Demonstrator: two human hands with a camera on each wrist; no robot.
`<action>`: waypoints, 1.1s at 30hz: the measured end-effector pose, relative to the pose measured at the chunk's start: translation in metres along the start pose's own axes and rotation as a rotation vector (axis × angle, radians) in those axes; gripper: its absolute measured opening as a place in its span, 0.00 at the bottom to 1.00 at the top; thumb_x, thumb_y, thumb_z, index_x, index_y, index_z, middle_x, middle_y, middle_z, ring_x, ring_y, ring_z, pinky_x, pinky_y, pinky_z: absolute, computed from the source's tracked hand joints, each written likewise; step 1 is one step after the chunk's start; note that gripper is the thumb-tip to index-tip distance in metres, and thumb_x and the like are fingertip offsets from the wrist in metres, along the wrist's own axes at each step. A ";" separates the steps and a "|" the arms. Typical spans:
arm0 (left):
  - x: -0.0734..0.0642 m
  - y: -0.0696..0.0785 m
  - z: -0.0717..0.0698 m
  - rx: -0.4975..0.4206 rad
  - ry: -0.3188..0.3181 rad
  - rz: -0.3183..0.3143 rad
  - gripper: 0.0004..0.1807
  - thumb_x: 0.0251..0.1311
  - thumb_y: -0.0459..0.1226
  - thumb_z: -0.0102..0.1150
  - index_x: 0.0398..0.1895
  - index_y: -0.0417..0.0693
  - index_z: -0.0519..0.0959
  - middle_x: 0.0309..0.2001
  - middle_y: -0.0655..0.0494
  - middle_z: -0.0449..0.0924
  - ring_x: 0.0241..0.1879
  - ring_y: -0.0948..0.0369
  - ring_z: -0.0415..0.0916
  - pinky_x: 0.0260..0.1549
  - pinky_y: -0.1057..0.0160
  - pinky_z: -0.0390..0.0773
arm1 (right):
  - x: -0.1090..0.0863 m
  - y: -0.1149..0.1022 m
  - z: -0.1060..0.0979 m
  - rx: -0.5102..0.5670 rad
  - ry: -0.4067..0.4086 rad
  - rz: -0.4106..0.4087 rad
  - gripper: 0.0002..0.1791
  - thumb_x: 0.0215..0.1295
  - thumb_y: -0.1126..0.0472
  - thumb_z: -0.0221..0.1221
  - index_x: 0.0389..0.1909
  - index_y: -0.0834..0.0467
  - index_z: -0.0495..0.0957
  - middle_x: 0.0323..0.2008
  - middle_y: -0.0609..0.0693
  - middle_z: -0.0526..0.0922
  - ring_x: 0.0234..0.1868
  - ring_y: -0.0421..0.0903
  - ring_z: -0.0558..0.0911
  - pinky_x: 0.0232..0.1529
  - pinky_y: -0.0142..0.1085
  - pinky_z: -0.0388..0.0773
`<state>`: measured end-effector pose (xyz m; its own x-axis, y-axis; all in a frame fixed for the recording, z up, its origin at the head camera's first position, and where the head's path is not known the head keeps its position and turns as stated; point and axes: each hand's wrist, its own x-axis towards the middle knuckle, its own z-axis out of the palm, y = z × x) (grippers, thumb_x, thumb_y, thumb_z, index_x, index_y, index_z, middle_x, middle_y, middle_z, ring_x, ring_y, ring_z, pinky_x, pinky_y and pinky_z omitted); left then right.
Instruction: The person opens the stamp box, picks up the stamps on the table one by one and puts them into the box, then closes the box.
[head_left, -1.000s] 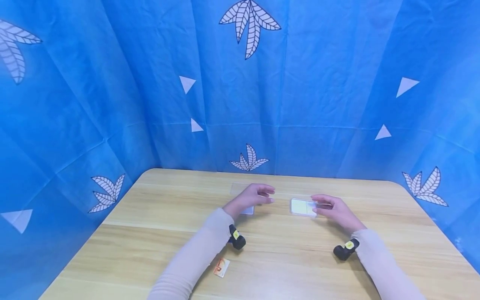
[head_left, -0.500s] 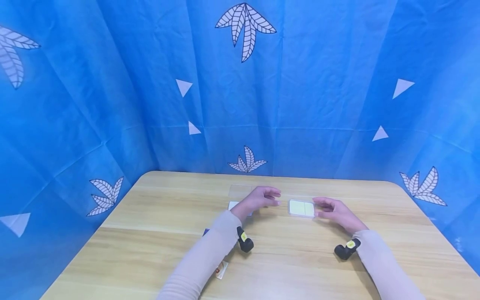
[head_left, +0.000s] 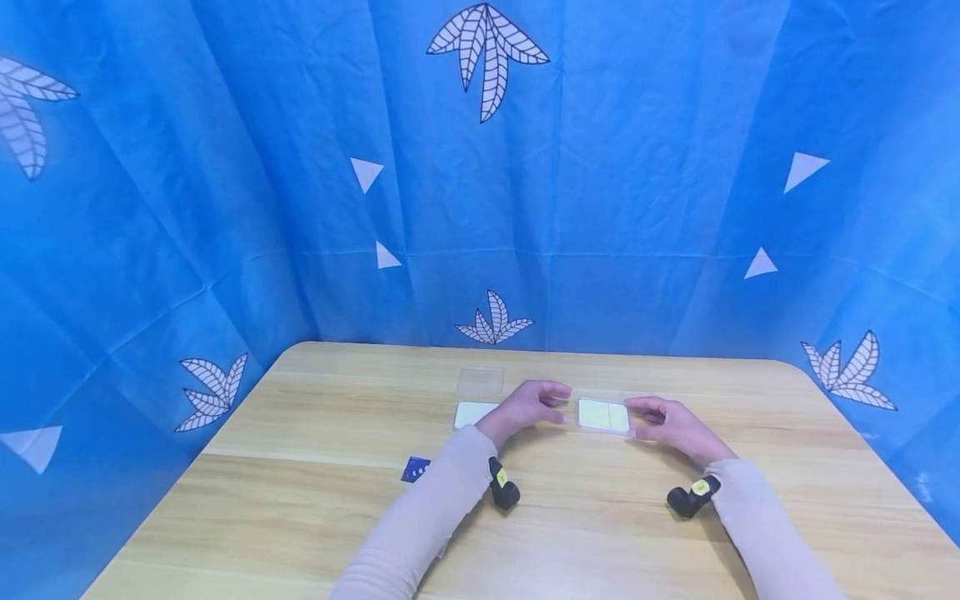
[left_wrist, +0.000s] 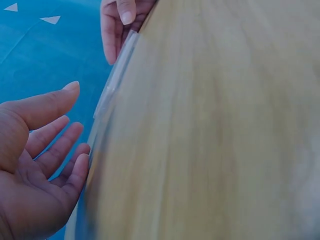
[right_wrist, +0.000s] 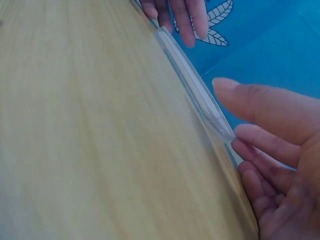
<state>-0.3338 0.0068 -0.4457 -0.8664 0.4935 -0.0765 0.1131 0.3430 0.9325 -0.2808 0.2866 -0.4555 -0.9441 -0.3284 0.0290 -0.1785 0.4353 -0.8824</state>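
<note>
A flat clear plastic case (head_left: 603, 415) with pale white-yellow contents lies on the table between the two hands. My right hand (head_left: 670, 423) is at its right end, fingers loosely bent; in the right wrist view the fingertips (right_wrist: 240, 137) meet the corner of the case while the thumb stays apart. Just off the left end is my left hand (head_left: 527, 408), thumb and fingers spread and holding nothing. In the left wrist view the case (left_wrist: 116, 75) appears edge-on, beyond the left fingers (left_wrist: 75, 132).
A white rectangular piece (head_left: 471, 414) lies partly behind the left wrist, with a thin clear sheet (head_left: 481, 381) behind it. A small dark blue card (head_left: 415, 469) is beside the left sleeve (head_left: 420, 517). Blue patterned cloth (head_left: 637, 167) hangs behind the wooden table (head_left: 570, 542).
My left hand has moved right toward the case, uncovering the blue card and white piece; the left sleeve now hides an orange-white card. My right fingers have drawn slightly back from over the case's end.
</note>
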 end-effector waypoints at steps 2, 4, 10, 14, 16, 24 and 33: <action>0.003 -0.001 0.001 0.002 0.007 -0.001 0.29 0.46 0.32 0.70 0.56 0.48 0.76 0.55 0.57 0.77 0.53 0.58 0.73 0.53 0.61 0.73 | 0.001 0.000 0.000 -0.001 0.002 -0.001 0.34 0.56 0.59 0.65 0.61 0.69 0.66 0.63 0.68 0.66 0.63 0.67 0.65 0.63 0.58 0.59; 0.005 -0.002 0.003 0.004 0.013 0.002 0.29 0.46 0.32 0.70 0.56 0.48 0.76 0.55 0.57 0.77 0.53 0.58 0.73 0.54 0.61 0.73 | 0.001 0.000 -0.001 0.002 0.003 0.003 0.34 0.56 0.60 0.65 0.61 0.69 0.66 0.63 0.68 0.66 0.63 0.67 0.65 0.63 0.57 0.59; 0.009 0.000 0.008 0.004 0.016 0.003 0.31 0.45 0.32 0.71 0.57 0.47 0.75 0.56 0.56 0.77 0.54 0.57 0.73 0.54 0.61 0.72 | 0.002 0.000 -0.002 0.016 0.001 0.034 0.36 0.55 0.59 0.66 0.62 0.70 0.65 0.63 0.69 0.66 0.63 0.66 0.66 0.62 0.53 0.64; 0.011 0.000 0.011 0.006 0.012 0.005 0.31 0.44 0.32 0.71 0.57 0.46 0.75 0.57 0.56 0.76 0.54 0.57 0.72 0.55 0.60 0.72 | 0.002 0.001 -0.001 -0.007 0.005 0.042 0.36 0.55 0.58 0.66 0.62 0.70 0.65 0.62 0.69 0.66 0.62 0.66 0.67 0.61 0.53 0.64; 0.011 0.000 0.012 0.011 0.011 0.006 0.32 0.43 0.32 0.72 0.57 0.47 0.75 0.57 0.56 0.76 0.55 0.56 0.72 0.56 0.60 0.71 | 0.003 0.001 -0.001 -0.023 0.013 0.039 0.36 0.55 0.58 0.66 0.61 0.71 0.65 0.62 0.70 0.66 0.61 0.66 0.68 0.61 0.54 0.64; 0.013 -0.001 0.015 0.019 -0.008 0.014 0.33 0.42 0.32 0.72 0.57 0.48 0.75 0.56 0.59 0.77 0.55 0.58 0.71 0.58 0.59 0.69 | 0.003 0.001 -0.001 -0.064 0.021 0.054 0.35 0.54 0.58 0.67 0.60 0.69 0.68 0.62 0.69 0.66 0.59 0.65 0.70 0.60 0.54 0.66; 0.015 -0.004 0.017 0.066 0.001 0.008 0.34 0.40 0.34 0.74 0.58 0.51 0.75 0.56 0.60 0.76 0.56 0.57 0.70 0.59 0.57 0.67 | 0.004 -0.002 0.002 -0.080 0.022 0.038 0.34 0.53 0.59 0.67 0.59 0.69 0.68 0.62 0.69 0.64 0.59 0.65 0.69 0.60 0.56 0.65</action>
<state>-0.3389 0.0261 -0.4568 -0.8659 0.4954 -0.0689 0.1513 0.3908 0.9079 -0.2834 0.2831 -0.4543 -0.9564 -0.2920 0.0076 -0.1634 0.5130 -0.8427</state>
